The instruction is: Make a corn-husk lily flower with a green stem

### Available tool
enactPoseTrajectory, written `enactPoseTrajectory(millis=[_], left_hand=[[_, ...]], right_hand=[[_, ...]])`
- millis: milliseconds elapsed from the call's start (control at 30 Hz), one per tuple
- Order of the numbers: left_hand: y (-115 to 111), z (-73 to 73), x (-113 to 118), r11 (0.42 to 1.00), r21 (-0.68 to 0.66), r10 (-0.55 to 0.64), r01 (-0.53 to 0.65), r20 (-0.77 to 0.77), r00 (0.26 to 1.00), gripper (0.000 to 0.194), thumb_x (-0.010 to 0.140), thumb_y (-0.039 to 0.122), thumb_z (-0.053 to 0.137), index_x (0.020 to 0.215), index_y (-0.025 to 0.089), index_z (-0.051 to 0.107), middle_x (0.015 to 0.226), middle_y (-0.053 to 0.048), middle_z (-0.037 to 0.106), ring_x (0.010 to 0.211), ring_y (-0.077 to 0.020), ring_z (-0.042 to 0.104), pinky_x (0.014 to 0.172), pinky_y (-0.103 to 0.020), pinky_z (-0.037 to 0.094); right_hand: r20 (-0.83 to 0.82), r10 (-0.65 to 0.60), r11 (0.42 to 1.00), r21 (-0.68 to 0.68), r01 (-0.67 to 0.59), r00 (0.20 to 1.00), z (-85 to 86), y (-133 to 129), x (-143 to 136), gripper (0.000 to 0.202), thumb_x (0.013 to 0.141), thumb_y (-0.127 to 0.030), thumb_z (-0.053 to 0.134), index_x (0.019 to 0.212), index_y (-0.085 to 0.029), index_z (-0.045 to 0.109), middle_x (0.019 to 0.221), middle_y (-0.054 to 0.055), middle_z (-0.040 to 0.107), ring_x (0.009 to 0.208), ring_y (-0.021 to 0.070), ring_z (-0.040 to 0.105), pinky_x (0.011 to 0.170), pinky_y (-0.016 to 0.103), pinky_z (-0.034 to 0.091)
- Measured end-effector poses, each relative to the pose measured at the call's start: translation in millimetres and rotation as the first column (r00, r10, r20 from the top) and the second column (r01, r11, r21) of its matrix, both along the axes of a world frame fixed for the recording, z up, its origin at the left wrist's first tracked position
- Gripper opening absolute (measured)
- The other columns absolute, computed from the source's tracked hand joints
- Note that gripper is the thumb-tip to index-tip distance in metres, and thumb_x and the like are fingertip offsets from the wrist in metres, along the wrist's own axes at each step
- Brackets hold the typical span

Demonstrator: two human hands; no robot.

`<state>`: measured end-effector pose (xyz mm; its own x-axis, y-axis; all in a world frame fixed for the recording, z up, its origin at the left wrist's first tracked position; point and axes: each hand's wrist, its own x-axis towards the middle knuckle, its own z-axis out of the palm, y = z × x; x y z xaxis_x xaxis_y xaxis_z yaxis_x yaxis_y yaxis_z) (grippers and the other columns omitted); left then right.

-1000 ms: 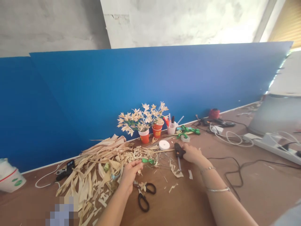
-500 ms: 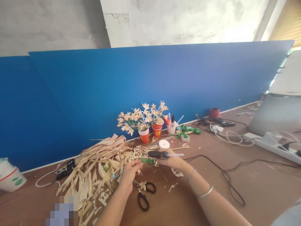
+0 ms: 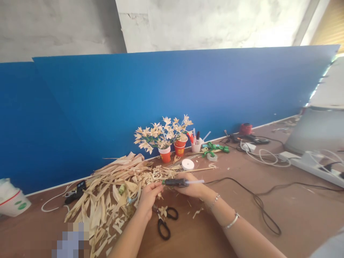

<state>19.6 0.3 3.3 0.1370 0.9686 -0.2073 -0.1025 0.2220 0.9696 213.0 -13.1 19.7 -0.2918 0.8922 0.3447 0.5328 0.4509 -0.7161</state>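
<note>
My right hand (image 3: 191,190) is closed around a black hot glue gun (image 3: 174,182), with a clear glue stick (image 3: 197,181) poking out of its back end. My left hand (image 3: 147,199) pinches a small green-wrapped piece (image 3: 163,182) at its fingertips; most of it is hidden behind the glue gun. The gun's front end is close to the left fingertips, and I cannot tell whether it touches the green piece. Below the hands lie black-handled scissors (image 3: 164,229) with a pale star-shaped flower (image 3: 163,211) on them.
Dried husk strips (image 3: 107,193) heap on the left. Pale flowers stand in red paper cups (image 3: 165,156) at the back, beside a pen cup (image 3: 196,147). A white tape roll (image 3: 187,164), green ribbon (image 3: 212,147), black cord (image 3: 242,184) and power strip (image 3: 317,168) lie around.
My right hand has moved the glue gun left and slightly down, toward my left fingertips. It now covers most of the green piece. My left hand stays nearly still.
</note>
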Motion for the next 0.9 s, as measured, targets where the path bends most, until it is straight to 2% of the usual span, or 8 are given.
enactPoseTrajectory(millis=[433, 633, 767, 900], left_hand=[[-0.8, 2.4, 1.8, 0.999, -0.051, 0.008, -0.007, 0.014, 1.000, 0.031, 0.051, 0.029, 0.077, 0.075, 0.011, 0.068, 0.056, 0.000, 0.063, 0.048, -0.0085, 0.052, 0.045, -0.019, 0.036], [-3.1, 4.7, 1.4, 0.998, -0.065, 0.006, -0.004, 0.023, 1.000, 0.028, 0.053, 0.026, 0.076, 0.076, 0.012, 0.068, 0.056, 0.001, 0.063, 0.047, -0.0068, 0.050, 0.044, -0.017, 0.034], [-4.8, 7.2, 2.0, 0.994, -0.107, -0.001, 0.010, 0.085, 0.996, 0.026, 0.052, 0.024, 0.078, 0.073, 0.013, 0.067, 0.055, 0.002, 0.062, 0.045, -0.0068, 0.051, 0.044, -0.017, 0.035], [-4.5, 9.0, 2.9, 0.987, -0.161, 0.008, 0.021, 0.178, 0.984, 0.023, 0.051, 0.020, 0.079, 0.070, 0.013, 0.067, 0.054, 0.001, 0.063, 0.047, -0.0080, 0.054, 0.045, -0.018, 0.039]], right_hand=[[0.026, -0.043, 0.999, 0.003, 0.043, 0.999, -1.0, 1.7, 0.7, 0.015, 0.070, -0.017, 0.059, 0.057, -0.016, 0.051, 0.057, -0.002, 0.052, 0.054, 0.0109, 0.046, 0.050, 0.023, 0.034], [0.026, -0.024, 1.000, 0.003, 0.024, 0.999, 2.4, -1.6, -0.4, 0.014, 0.068, -0.015, 0.059, 0.057, -0.017, 0.050, 0.055, -0.003, 0.051, 0.053, 0.0108, 0.045, 0.049, 0.022, 0.033], [0.015, -0.007, 1.000, 0.021, 0.007, 1.000, 2.7, -2.4, -1.2, 0.013, 0.068, -0.010, 0.056, 0.059, -0.016, 0.051, 0.057, -0.003, 0.052, 0.055, 0.0105, 0.046, 0.051, 0.022, 0.034], [0.049, 0.006, 0.997, 0.080, -0.010, 0.999, 0.1, -0.2, -0.6, 0.017, 0.068, -0.012, 0.058, 0.056, -0.017, 0.048, 0.057, -0.003, 0.049, 0.055, 0.0100, 0.044, 0.052, 0.022, 0.033]])
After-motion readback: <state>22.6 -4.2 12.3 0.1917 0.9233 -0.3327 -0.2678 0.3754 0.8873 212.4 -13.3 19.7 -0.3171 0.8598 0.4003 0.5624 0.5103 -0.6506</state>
